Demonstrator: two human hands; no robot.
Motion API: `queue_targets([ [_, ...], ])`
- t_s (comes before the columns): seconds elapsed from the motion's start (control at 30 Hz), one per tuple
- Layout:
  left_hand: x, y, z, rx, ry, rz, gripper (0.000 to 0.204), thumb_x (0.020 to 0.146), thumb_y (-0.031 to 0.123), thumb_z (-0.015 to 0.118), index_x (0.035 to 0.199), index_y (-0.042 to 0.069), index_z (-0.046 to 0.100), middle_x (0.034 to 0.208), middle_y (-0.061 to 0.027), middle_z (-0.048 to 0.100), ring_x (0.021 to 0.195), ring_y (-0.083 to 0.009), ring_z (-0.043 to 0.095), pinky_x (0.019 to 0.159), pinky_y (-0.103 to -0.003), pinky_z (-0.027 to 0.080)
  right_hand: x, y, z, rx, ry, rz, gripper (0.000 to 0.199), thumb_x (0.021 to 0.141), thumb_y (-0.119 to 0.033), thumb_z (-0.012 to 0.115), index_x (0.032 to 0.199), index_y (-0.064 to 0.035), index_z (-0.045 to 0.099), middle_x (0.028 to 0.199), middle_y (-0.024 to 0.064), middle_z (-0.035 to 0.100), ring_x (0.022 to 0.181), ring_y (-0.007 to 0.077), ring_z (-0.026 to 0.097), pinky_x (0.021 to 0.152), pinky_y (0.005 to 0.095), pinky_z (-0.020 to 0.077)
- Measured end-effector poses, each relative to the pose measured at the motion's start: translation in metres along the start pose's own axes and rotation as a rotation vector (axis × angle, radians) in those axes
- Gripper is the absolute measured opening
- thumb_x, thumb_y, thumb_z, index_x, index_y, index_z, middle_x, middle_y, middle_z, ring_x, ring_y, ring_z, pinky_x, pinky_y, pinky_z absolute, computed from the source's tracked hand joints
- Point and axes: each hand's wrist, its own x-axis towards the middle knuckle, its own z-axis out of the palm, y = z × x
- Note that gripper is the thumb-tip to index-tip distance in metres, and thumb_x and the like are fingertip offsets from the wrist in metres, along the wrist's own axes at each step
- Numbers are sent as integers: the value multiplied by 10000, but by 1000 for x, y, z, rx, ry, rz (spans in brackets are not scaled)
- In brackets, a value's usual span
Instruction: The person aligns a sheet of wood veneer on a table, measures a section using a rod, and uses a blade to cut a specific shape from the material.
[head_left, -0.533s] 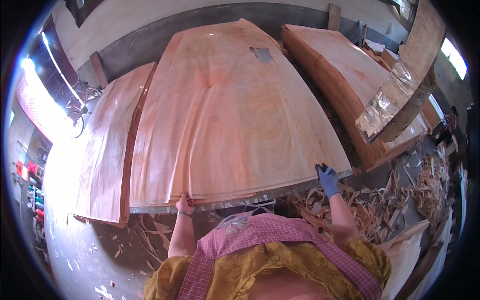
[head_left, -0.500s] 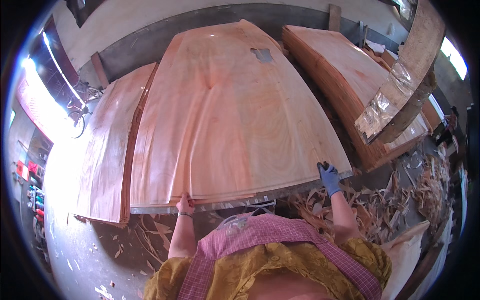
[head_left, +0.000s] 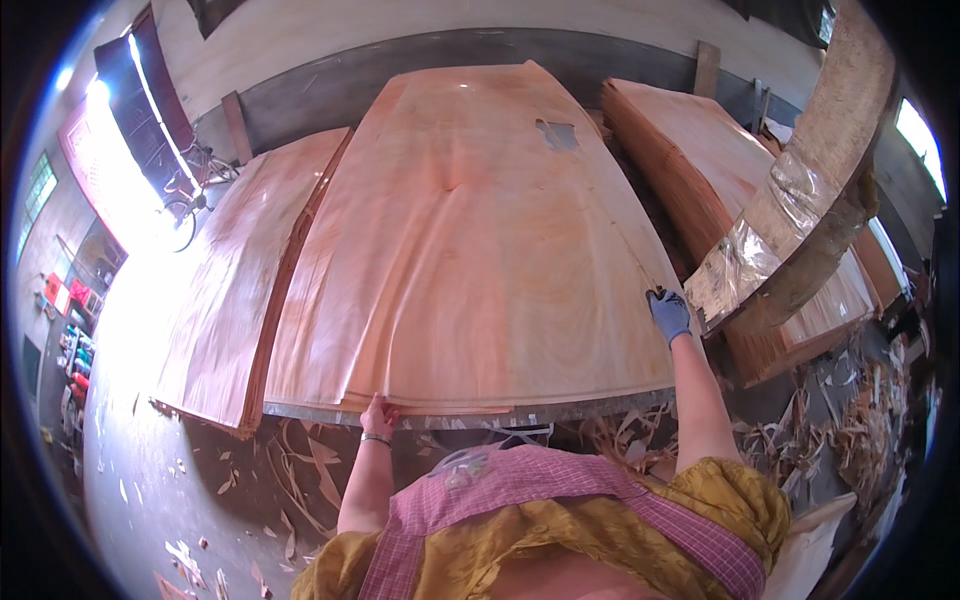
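A large thin wood veneer sheet [head_left: 560,270] lies on a long bench, with raised folds running lengthwise left of its middle and a ragged hole [head_left: 558,136] near the far right. My bare left hand [head_left: 378,413] pinches the sheet's near edge where a fold ends, thumb on top. A band circles that wrist. My right hand [head_left: 670,315], in a blue glove with dark fingertips, rests by the sheet's right edge, arm stretched forward. Its fingers are curled in; whatever they may hold is hidden.
Stacks of veneer stand on the left [head_left: 250,260] and the right [head_left: 690,170]. A curved board wrapped in clear plastic [head_left: 790,210] juts in above the right stack. Wood scraps [head_left: 850,430] litter the floor. A bicycle [head_left: 183,212] stands by the bright doorway.
My right hand has slid forward along the sheet's right edge, away from the near corner. My left hand keeps its pinch on the near edge. The view has shifted slightly.
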Motion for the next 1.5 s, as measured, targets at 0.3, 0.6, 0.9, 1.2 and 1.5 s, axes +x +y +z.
queue_targets([
  [0.3,-44,-4,-44,-210,12,26,201,924,284,638,948,88,601,848,-50,668,677,-207,674,478,-274,526,100,-12,-2,386,-266,385,430,854,-435,606,621,-73,619,510,103,588,437,241,599,438,388,469],
  [0.6,-71,-44,-61,-257,18,-86,195,926,284,631,1000,104,611,864,-48,676,715,-228,675,530,-296,550,106,35,13,885,-390,656,412,846,-393,694,544,-191,499,457,-33,452,312,131,397,312,302,293],
  [0.9,-59,-44,20,-84,-550,-229,146,954,232,580,986,90,592,824,-14,626,651,-133,609,483,-220,459,-24,29,-37,865,-399,772,388,822,-475,716,672,-138,596,513,-1,519,352,129,457,332,284,339],
  [1.2,-133,-78,176,394,-732,-287,204,947,239,598,1050,64,582,883,-19,621,728,-129,643,501,-221,489,-209,84,-92,826,-213,922,336,838,-425,730,697,-132,647,542,-17,559,390,110,463,373,252,331],
  [1.5,-188,-182,254,612,-778,-223,260,927,266,630,1101,77,591,1003,-62,676,821,-193,691,567,-283,531,-259,242,-103,58,172,552,365,893,-348,662,1107,-68,566,927,199,676,775,382,649,674,484,522],
])
